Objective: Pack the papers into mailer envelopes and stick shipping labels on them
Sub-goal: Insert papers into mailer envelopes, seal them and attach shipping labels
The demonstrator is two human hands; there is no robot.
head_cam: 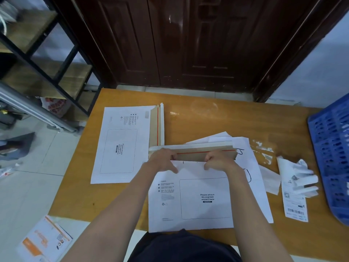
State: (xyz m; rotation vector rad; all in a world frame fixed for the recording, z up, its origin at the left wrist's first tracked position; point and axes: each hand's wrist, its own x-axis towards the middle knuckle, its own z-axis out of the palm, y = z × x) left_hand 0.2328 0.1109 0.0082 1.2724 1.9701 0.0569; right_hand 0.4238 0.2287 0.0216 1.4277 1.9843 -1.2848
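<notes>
brown flap (190, 155) runs left-right at the mailer envelope's (190, 201) far edge; left hand (162, 161) and right hand (217, 160) both pinch it

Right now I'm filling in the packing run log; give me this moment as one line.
stage: at flap | left hand: grips mailer envelope mouth | right hand: grips same edge | flap: open | shipping label: on table, unstuck

An orange-brown wooden worktop (245, 118) carries a flat white cardboard mailer envelope (190, 203) at its near edge, resting on loose white paper sheets (251, 167). A stack of white mailer envelopes (122, 144) lies to the far left. Printed white shipping labels (295, 199) lie right, beside a blue perforated plastic basket (332, 157).
</notes>
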